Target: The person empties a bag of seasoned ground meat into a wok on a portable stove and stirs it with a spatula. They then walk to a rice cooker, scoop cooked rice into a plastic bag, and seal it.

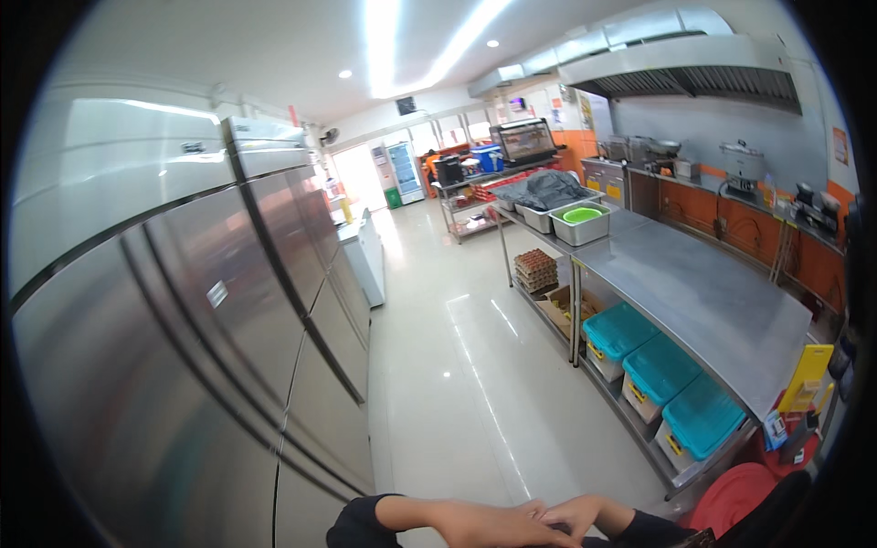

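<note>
My left hand and my right hand meet at the bottom edge of the head view, close to my body. Their fingers overlap, and a small dark patch shows between them. Whether they hold anything is hidden. Dark sleeves cover both forearms. Before me runs a glossy tiled floor. To the left rise stainless steel refrigerators with long vertical door handles. A stainless steel worktable stands to the right, apart from my hands.
Under the worktable sit three bins with teal lids and stacked egg trays. Steel pans stand on its far end. A red round lid is at lower right. Farther off are a chest freezer and a person in orange.
</note>
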Action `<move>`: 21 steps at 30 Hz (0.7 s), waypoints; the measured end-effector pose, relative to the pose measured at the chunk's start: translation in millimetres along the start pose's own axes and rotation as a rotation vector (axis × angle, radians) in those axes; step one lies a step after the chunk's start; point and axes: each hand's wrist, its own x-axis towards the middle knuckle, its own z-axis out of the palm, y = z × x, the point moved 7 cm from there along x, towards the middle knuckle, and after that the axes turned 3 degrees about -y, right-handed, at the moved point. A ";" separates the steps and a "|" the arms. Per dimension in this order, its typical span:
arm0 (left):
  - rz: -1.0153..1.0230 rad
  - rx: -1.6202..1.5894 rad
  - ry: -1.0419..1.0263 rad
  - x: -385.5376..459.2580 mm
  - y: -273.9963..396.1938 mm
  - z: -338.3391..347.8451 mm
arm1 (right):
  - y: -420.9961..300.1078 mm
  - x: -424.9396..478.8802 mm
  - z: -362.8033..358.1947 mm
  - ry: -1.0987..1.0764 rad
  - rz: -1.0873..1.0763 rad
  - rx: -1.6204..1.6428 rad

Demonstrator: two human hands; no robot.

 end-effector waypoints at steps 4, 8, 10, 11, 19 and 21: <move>0.010 0.059 -0.015 -40.8 -122.2 -121.2 | 44.3 36.4 -160.8 0.023 0.056 0.049; -0.032 0.309 0.108 -84.2 -238.6 -258.8 | 89.9 106.1 -345.6 0.036 0.139 0.013; -0.032 0.401 0.162 -107.0 -283.1 -325.9 | 104.5 142.8 -435.5 0.034 0.178 -0.004; -0.050 0.367 0.171 -125.7 -308.2 -352.7 | 117.0 166.6 -477.9 0.000 0.179 0.010; -0.020 0.234 0.496 -310.8 -507.3 -555.1 | 165.4 338.4 -850.6 0.086 0.154 -0.413; -0.012 0.263 0.706 -367.3 -583.1 -596.0 | 202.9 368.5 -933.4 0.101 -0.024 -0.606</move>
